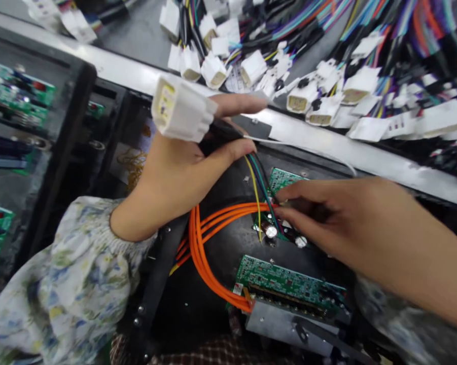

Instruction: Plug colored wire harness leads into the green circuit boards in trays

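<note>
My left hand [182,167] is closed around the black-sleeved part of a wire harness [222,133], just behind its white plug connector [184,109]. Thin yellow, teal and black wires [259,177] run from that grip down toward my right hand [338,213]. The thumb and index finger of my right hand pinch the wires close above a green circuit board [285,177]; the exact spot between the fingertips is partly hidden. Orange cables [201,253] loop from this area round to a lower circuit board [289,284] with a metal heat sink [289,324].
Many wire harnesses with white connectors [215,71] lie along the back, behind a pale metal rail [129,71]. On the left stand black frames [66,121] holding more green boards [41,99]. A white cable tie [308,148] arcs above my right hand.
</note>
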A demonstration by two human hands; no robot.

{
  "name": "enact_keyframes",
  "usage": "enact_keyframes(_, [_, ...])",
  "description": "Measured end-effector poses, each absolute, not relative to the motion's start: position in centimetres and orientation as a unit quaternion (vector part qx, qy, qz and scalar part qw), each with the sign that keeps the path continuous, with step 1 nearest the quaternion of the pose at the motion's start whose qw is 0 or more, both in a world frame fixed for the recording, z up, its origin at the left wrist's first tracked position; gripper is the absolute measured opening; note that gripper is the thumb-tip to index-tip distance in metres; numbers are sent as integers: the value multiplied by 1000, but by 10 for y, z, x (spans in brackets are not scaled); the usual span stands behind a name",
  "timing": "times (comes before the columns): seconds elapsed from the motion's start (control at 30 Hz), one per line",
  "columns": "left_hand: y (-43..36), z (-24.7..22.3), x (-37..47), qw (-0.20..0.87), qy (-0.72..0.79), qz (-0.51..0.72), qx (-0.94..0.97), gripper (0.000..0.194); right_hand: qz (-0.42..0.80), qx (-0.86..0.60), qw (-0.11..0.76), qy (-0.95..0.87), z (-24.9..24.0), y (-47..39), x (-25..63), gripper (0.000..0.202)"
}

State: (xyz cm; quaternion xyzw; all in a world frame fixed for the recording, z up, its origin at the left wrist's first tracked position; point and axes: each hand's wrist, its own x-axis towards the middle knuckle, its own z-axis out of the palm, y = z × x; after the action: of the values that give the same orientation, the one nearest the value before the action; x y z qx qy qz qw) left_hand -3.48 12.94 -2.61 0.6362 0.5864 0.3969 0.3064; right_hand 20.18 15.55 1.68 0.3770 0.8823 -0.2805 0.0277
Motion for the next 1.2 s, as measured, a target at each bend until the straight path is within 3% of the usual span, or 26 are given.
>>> enact_keyframes(0.1, [129, -28, -37, 341, 568, 418, 621, 38, -412, 311, 30, 856, 16, 168, 188, 12])
enact_keyframes(0.27, [129, -27, -34, 337, 575, 434, 606, 20, -337, 496, -97, 794, -1, 177, 189, 9])
enact_keyframes(0.53, [130, -26, -29, 337, 584, 455, 582, 9, -351, 521, -81, 773, -9, 173, 179, 12])
enact_keyframes(1.2, [132, -23, -29, 377, 579, 439, 574, 12, -313, 470, -56, 823, -12, 174, 184, 11])
